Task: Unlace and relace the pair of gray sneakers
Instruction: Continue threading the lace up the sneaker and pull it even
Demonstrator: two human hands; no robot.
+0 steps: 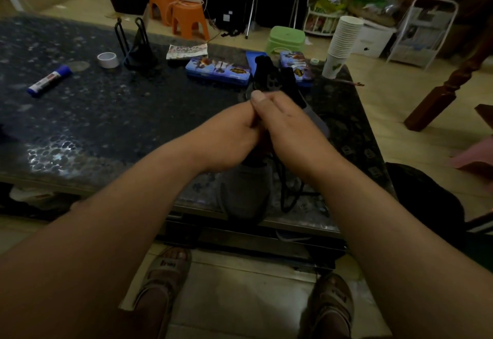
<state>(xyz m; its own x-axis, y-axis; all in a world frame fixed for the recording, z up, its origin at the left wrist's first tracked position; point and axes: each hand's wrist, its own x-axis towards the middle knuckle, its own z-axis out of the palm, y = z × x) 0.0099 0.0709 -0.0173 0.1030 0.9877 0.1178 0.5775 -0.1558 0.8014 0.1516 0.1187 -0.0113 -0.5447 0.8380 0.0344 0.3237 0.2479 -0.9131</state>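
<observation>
The work is judged to be somewhere in the middle. A gray fabric sneaker with a rounded toe [244,194] is lying on the dark speckled stone surface [120,114], close to its near edge, with the toe pointed at the person. No lacing is seen on the part that shows, but its eyelet area is hidden under the wrists. A loose black lace [286,189] is hanging in loops just beside it on the right, so at least one lace is taken to be out or half out.

Behind the hands a second, darker sneaker [266,78] is raised and tilted, with holes seen in its upper and a pale sole below on the right. Whether it is laced cannot be told.

The left hand [232,130] is curled, its thumb pressed on top, and something dark is pinched in it, probably the lace. The right hand [290,122] is laid against it, touching. Whether it grips anything cannot be told.
</observation>
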